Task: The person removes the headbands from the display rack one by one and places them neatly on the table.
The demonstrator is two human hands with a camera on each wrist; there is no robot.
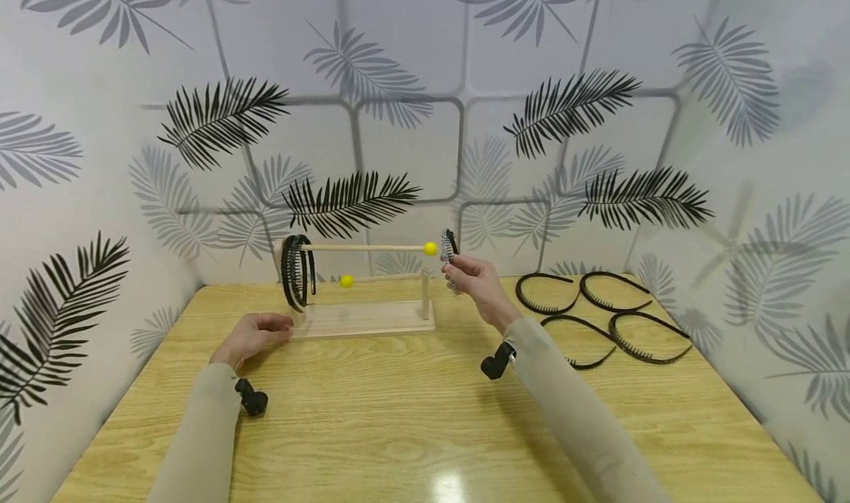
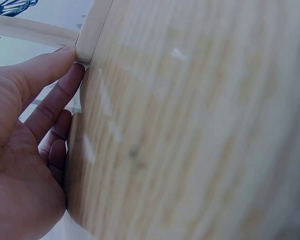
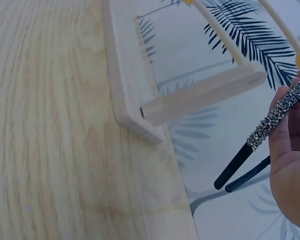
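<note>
A pale wooden stand (image 1: 365,321) with two rods stands on the table. Its upper rod (image 1: 372,248) ends in a yellow ball (image 1: 430,248) at the right, and its lower rod has a yellow ball (image 1: 346,282) at the left. Black toothed headbands (image 1: 289,274) hang on the upper rod's left end. My left hand (image 1: 255,335) holds the base's left end, thumb and forefinger at its corner in the left wrist view. My right hand (image 1: 481,290) pinches a headband (image 3: 270,125) covered in silvery stones, just right of the upper rod's ball.
Several black toothed headbands (image 1: 544,310) lie on the right of the wooden table (image 1: 372,414), some overlapping. Behind the table rises a wall (image 1: 412,149) with a leaf pattern. The stand's right upright (image 3: 205,92) is near my right hand.
</note>
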